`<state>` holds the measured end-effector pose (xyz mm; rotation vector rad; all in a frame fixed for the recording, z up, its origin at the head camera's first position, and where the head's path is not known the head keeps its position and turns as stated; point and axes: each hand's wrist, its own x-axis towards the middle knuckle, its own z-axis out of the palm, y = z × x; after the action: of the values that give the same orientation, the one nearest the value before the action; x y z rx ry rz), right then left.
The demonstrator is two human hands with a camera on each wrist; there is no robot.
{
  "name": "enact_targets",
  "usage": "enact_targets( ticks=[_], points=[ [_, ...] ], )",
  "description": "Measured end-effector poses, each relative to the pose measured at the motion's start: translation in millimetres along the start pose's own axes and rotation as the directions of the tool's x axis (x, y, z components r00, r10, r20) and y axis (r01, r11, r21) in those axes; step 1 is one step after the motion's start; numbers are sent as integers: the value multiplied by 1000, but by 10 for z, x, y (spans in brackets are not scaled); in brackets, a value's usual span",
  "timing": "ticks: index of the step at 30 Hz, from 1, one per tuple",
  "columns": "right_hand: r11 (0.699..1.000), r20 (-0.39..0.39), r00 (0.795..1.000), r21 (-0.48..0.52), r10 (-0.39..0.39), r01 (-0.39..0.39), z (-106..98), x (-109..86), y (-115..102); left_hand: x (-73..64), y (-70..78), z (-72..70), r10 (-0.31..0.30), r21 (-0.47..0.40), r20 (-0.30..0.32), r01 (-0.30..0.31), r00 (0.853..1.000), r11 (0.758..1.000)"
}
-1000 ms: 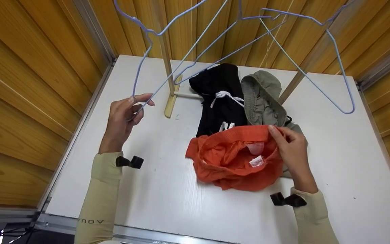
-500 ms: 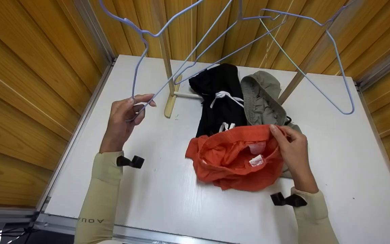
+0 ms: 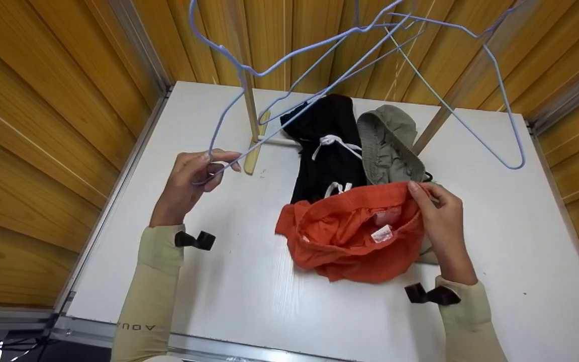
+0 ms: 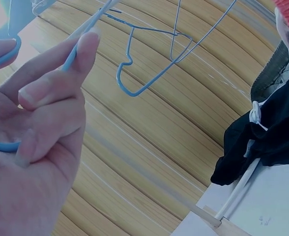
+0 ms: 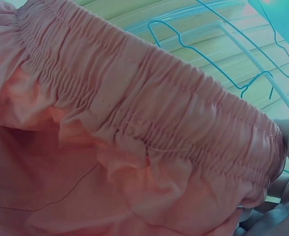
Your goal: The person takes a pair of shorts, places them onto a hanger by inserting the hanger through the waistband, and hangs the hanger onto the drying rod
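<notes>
My left hand (image 3: 189, 181) grips one end of a blue wire hanger (image 3: 314, 98), which slants up to the right above the table. In the left wrist view, the fingers of the left hand (image 4: 41, 108) curl about the wire. My right hand (image 3: 443, 216) pinches the waistband of orange-red shorts (image 3: 360, 261) at its right side. Their waist gapes toward me, and a white label (image 3: 382, 234) shows inside. The gathered elastic waistband (image 5: 184, 103) fills much of the right wrist view. The far end of the held hanger passes in front of other hangers.
Behind the orange shorts lie black shorts (image 3: 332, 161) with a white drawstring and a grey-green garment (image 3: 395, 146). A wooden rack with posts (image 3: 443, 118) stands at the back of the white table (image 3: 249, 291). More blue hangers (image 3: 503, 90) hang above. Wood-panelled walls (image 3: 43, 125) enclose the table.
My left hand has moved slightly right and toward me, and the hanger has swung to the right over the garments. The right hand has drawn the waistband slightly to the right.
</notes>
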<state>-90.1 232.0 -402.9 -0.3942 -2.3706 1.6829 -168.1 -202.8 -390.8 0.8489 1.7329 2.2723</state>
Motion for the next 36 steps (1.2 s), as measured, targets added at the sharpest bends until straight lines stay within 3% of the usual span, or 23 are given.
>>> enact_targets(
  ticks=[4,11,16,23,36],
  points=[
    [1000,2,1000,17,24,-24,-19,2,-12,-4,-1,5,-18,35,30,17,999,999],
    [998,-10,1000,57,-15,15,-31,24,-4,-3,2,8,-48,57,97,42,994,997],
    [999,-41,999,41,-1,2,-46,29,-8,-11,0,1,-75,75,146,65,986,995],
    [999,-59,998,36,29,-27,-73,39,-13,-40,-2,-12,-120,129,232,91,965,987],
    [998,-87,995,40,54,-51,-137,52,-35,-77,-30,-26,-193,136,307,158,932,978]
  ],
)
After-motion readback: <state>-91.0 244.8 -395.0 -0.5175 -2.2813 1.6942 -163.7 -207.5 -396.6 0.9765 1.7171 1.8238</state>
